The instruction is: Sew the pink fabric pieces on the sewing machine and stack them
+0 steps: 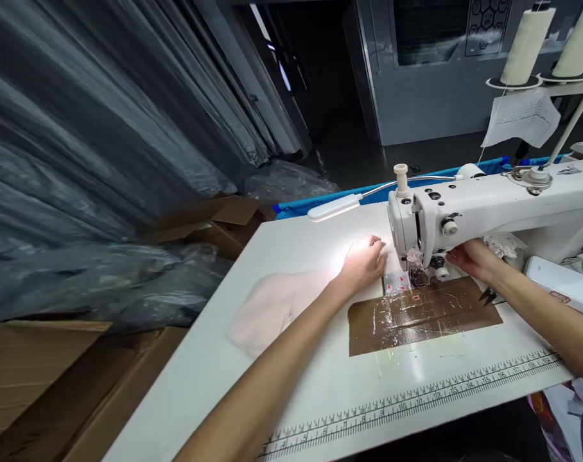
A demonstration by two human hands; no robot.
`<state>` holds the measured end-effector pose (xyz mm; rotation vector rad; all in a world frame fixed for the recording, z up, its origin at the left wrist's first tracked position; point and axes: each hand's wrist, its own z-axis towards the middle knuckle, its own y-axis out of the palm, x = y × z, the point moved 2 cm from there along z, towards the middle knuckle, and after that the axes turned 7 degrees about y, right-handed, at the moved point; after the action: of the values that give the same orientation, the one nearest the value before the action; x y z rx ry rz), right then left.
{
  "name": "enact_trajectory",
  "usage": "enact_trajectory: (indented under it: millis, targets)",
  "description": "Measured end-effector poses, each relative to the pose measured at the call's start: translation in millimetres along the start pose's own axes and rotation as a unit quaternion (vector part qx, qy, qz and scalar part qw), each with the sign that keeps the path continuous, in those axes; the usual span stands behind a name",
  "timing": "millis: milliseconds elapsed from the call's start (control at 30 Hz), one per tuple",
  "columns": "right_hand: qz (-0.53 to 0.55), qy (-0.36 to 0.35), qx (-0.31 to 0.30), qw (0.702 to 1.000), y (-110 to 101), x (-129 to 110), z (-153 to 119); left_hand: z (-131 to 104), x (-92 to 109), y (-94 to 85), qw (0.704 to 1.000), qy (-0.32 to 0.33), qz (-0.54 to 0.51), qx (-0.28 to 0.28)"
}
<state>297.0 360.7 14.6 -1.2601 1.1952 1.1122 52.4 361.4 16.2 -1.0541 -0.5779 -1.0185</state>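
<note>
My left hand (366,260) is over the white table left of the sewing machine's needle area (419,273). Its fingers are curled together under bright light; whatever they pinch is hidden. My right hand (469,256) reaches under the arm of the white sewing machine (498,205), fingers drawn together close to the needle area, fingertips partly hidden. A pale pink soft piece of fabric (277,301) lies flat beside my left forearm. Brown tape (426,321) covers the table in front of the needle. Dark pointed tips (488,295) show below my right wrist.
A lamp (334,207) on a bendy stem lights the table. A printed ruler (402,407) runs along the front edge. Thread cones (527,45) stand at back right, a white box (561,285) right of the machine. Cardboard boxes (45,385) and plastic sheeting (151,282) lie left.
</note>
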Motion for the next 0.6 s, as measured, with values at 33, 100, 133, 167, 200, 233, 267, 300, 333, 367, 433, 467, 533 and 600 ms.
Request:
enact_trajectory:
  millis: [33, 100, 133, 167, 200, 233, 267, 300, 333, 367, 433, 467, 533, 600]
  targets:
    - [0.001, 0.023, -0.017, 1.000, -12.2, 0.5, -13.2, -9.5, 7.1, -0.1, 1.000, 0.013, 0.015, -0.021]
    - [0.000, 0.059, -0.043, 0.997, -40.2, 3.0, -43.0, -32.1, 22.9, 6.0, 0.992, 0.072, 0.065, -0.079]
    - [-0.004, 0.083, -0.056, 0.995, -54.3, 4.9, -57.4, -44.3, 31.7, 12.5, 0.983, 0.120, 0.087, -0.108]
    - [-0.018, 0.087, -0.046, 0.995, -68.2, 6.1, -70.3, -56.5, 41.1, 21.3, 0.971, 0.174, 0.095, -0.136]
    - [-0.032, 0.081, -0.025, 0.996, -81.0, 6.8, -81.2, -68.1, 51.0, 31.8, 0.955, 0.232, 0.089, -0.160]
    - [-0.044, 0.074, -0.003, 0.996, -92.0, 7.3, -90.1, -78.5, 61.1, 43.8, 0.935, 0.289, 0.086, -0.186]
    - [-0.054, 0.062, 0.018, 0.996, -100.9, 7.5, -97.1, -87.2, 71.1, 57.0, 0.908, 0.346, 0.098, -0.214]
    - [-0.061, 0.048, 0.034, 0.996, -107.9, 7.6, -102.5, -93.1, 81.0, 70.1, 0.884, 0.395, 0.118, -0.221]
    - [-0.067, 0.034, 0.045, 0.996, -113.4, 7.9, -106.8, -96.5, 90.5, 83.5, 0.856, 0.443, 0.141, -0.225]
    - [-0.073, 0.018, 0.057, 0.996, -118.3, 8.5, -110.1, -97.1, 99.4, 96.8, 0.828, 0.485, 0.164, -0.229]
    - [-0.088, -0.016, 0.091, 0.992, -128.3, 10.5, -115.3, -91.3, 114.9, 122.1, 0.789, 0.539, 0.184, -0.232]
    - [-0.095, -0.032, 0.119, 0.988, -134.4, 11.9, -117.4, -85.9, 121.5, 133.7, 0.783, 0.550, 0.184, -0.227]
    - [-0.097, -0.067, 0.199, 0.973, -149.3, 14.6, -120.6, -73.5, 132.0, 155.3, 0.794, 0.543, 0.172, -0.211]
    - [-0.081, -0.101, 0.295, 0.947, -167.4, 16.7, -120.6, -61.3, 138.6, 176.1, 0.822, 0.510, 0.149, -0.203]
